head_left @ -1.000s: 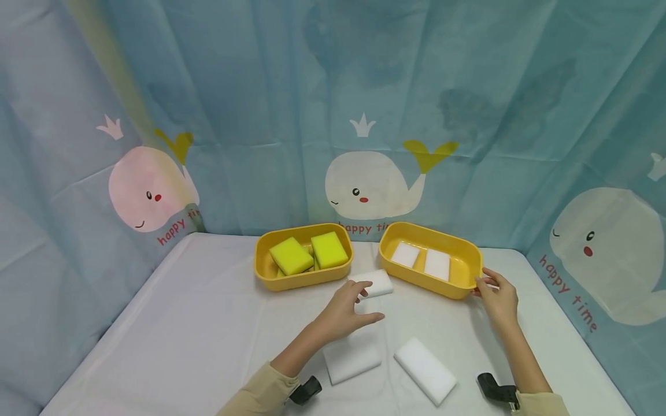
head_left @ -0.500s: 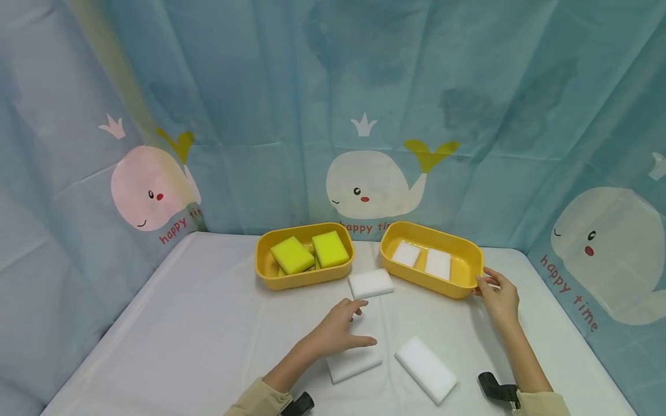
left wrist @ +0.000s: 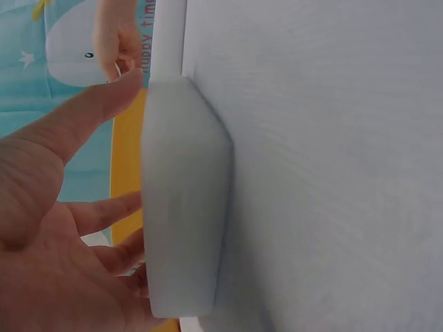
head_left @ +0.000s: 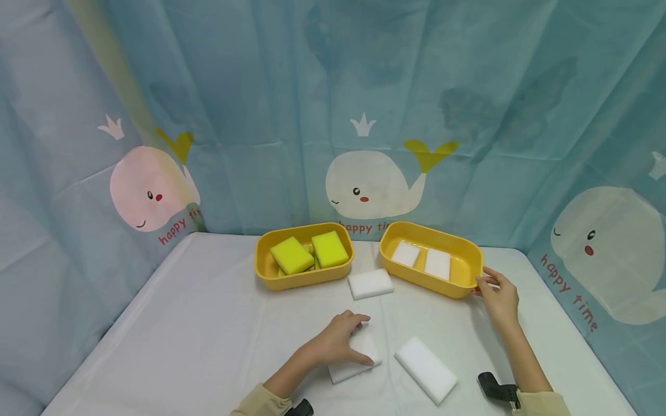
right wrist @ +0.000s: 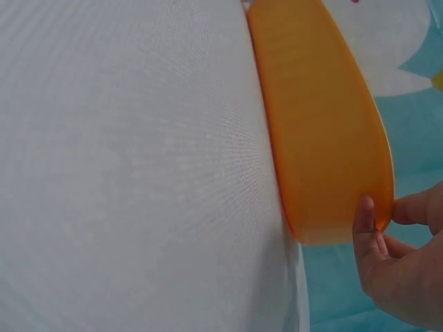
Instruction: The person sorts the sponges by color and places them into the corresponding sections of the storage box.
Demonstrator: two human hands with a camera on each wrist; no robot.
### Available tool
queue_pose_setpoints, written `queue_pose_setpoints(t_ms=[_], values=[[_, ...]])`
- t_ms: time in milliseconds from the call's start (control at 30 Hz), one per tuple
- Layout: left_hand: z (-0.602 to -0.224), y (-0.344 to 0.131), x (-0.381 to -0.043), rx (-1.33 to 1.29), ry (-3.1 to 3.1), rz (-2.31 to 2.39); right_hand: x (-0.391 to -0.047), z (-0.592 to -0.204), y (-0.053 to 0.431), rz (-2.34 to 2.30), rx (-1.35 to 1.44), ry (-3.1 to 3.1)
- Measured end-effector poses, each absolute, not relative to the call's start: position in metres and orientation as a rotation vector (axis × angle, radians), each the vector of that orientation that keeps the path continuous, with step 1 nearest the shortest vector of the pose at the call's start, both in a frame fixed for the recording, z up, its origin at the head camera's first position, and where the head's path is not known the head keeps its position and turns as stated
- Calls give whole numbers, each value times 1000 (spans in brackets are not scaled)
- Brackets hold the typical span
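My left hand is spread over a white sponge lying on the table, its thumb and fingers apart. In the left wrist view the thumb and fingers come right up to the top edge of that sponge. My right hand pinches the near right end of a yellow tray, which holds two white sponges. From the right wrist, the fingers lie on the tray's outer wall and the thumb at its rim.
Another yellow tray at the back left holds several yellow-green sponges. One white sponge lies in front of the gap between the trays, another nearer the front. A whale-print curtain stands behind the white-covered table.
My left hand has drawn back toward the front of the table and come down from the far white sponge to the nearer one. The right hand stays at the tray.
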State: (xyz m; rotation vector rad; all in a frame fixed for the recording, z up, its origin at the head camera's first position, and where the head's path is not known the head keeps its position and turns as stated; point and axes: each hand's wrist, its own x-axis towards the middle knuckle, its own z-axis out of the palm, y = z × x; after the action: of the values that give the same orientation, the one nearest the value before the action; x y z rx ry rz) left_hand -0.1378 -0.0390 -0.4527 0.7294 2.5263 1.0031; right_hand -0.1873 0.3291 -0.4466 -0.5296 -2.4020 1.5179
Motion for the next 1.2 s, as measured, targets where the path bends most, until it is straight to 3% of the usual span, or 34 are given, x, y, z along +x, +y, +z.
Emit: queue_pose_setpoints(t_ms=[1200], values=[[-445,-45,-139,724,2465,1021,-187,-445,328,1523,-542,-2397]])
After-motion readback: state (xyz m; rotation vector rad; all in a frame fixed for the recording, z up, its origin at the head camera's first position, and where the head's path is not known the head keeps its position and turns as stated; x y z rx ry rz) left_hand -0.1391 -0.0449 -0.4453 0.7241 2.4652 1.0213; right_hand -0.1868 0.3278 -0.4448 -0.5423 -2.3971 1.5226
